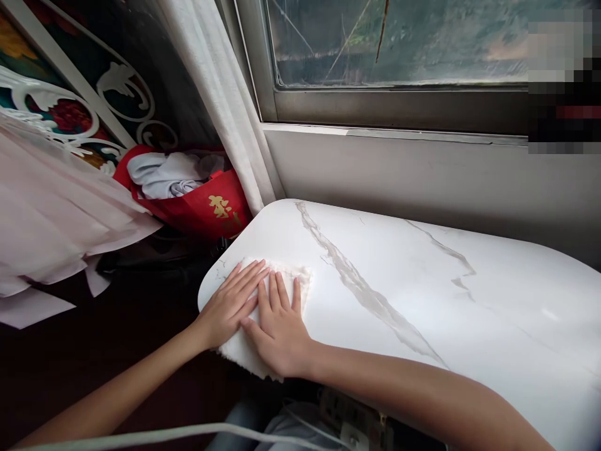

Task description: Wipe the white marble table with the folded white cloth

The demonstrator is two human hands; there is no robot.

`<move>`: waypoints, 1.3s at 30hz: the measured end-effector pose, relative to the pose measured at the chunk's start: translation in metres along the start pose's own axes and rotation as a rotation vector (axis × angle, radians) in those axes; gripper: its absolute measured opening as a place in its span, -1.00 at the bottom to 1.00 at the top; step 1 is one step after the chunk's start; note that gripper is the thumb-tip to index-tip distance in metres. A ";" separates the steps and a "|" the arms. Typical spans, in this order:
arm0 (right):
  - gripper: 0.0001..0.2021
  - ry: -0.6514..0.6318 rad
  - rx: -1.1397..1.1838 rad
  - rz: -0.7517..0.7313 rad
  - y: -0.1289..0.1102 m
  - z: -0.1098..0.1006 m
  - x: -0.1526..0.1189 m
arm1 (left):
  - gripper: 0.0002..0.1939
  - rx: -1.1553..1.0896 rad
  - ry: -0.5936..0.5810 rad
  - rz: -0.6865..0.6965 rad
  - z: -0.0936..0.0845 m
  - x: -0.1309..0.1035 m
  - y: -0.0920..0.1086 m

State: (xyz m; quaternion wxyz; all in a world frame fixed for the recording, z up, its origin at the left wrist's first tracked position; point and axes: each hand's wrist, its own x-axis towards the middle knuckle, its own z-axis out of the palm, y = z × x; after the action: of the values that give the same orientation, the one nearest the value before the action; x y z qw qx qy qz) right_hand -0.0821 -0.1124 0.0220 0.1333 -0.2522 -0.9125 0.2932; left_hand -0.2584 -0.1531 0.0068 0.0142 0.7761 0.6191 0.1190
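Observation:
A white fluffy cleaning cloth [251, 354] lies spread on the left end of a white marble-patterned table [375, 263]. One edge of the cloth hangs past the table's near side. My left hand [231, 308] presses flat on it, fingers stretched out toward the upper right. Beside it, my right hand [280, 332] also lies flat on the cloth with its fingers apart, and the two hands touch or slightly overlap. Part of the cloth is hidden under both hands.
A red bag [201, 207] with pale clothing stands beyond the table's left end, near a light curtain [211, 81]. Pink fabric [56, 207] hangs at left. A window [399, 50] is above the back wall. A white cable [188, 432] crosses the bottom.

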 end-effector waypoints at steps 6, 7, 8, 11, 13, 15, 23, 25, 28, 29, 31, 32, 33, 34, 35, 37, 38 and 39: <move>-0.35 -0.011 0.023 0.073 0.016 -0.012 0.006 | -0.47 -0.001 0.004 -0.003 0.006 0.021 0.007; -0.36 0.009 0.011 0.085 0.021 -0.014 0.013 | -0.47 0.001 0.010 -0.009 0.007 0.030 0.003; -0.37 0.037 -0.008 0.095 0.028 -0.016 0.022 | -0.47 0.005 0.017 -0.017 0.009 0.040 -0.001; -0.40 0.140 -0.100 0.110 0.054 -0.023 0.053 | -0.47 0.024 0.027 -0.046 0.017 0.083 -0.018; -0.41 0.187 -0.177 0.126 0.075 -0.031 0.074 | -0.46 0.037 0.027 -0.063 0.023 0.118 -0.029; -0.42 0.213 -0.242 0.157 0.098 -0.042 0.095 | -0.46 0.050 0.028 -0.081 0.030 0.155 -0.039; -0.45 0.296 -0.372 0.305 0.170 -0.082 0.143 | -0.47 0.029 0.016 -0.066 0.049 0.270 -0.052; -0.44 0.305 -0.377 0.336 0.177 -0.086 0.146 | -0.49 0.010 0.022 -0.057 0.051 0.281 -0.053; -0.44 0.320 -0.368 0.337 0.178 -0.088 0.146 | -0.49 0.015 0.032 -0.050 0.054 0.287 -0.056; -0.43 0.325 -0.360 0.334 0.178 -0.088 0.145 | -0.49 0.024 0.035 -0.046 0.054 0.287 -0.056; -0.43 0.328 -0.345 0.332 0.175 -0.088 0.142 | -0.49 0.038 0.037 -0.042 0.055 0.284 -0.056; -0.43 0.325 -0.339 0.333 0.174 -0.088 0.140 | -0.50 0.041 0.038 -0.044 0.055 0.281 -0.055; -0.42 0.318 -0.336 0.334 0.173 -0.088 0.138 | -0.50 0.044 0.038 -0.048 0.055 0.279 -0.053; -0.42 0.310 -0.335 0.333 0.173 -0.088 0.135 | -0.50 0.046 0.040 -0.053 0.054 0.275 -0.051; -0.42 0.300 -0.335 0.330 0.172 -0.088 0.132 | -0.50 0.049 0.042 -0.055 0.053 0.271 -0.047; -0.42 0.274 -0.341 0.315 0.170 -0.088 0.123 | -0.50 0.051 0.040 -0.051 0.051 0.261 -0.039; -0.43 0.259 -0.349 0.303 0.169 -0.087 0.118 | -0.50 0.047 0.037 -0.050 0.050 0.254 -0.034; -0.43 0.243 -0.362 0.289 0.167 -0.086 0.111 | -0.50 0.041 0.034 -0.050 0.049 0.247 -0.028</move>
State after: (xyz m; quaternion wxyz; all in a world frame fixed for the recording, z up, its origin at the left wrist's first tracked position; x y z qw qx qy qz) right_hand -0.0775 0.1048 0.0002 0.1512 -0.4332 -0.8818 0.1090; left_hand -0.2248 0.0983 -0.0047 -0.0093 0.7584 0.6408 0.1188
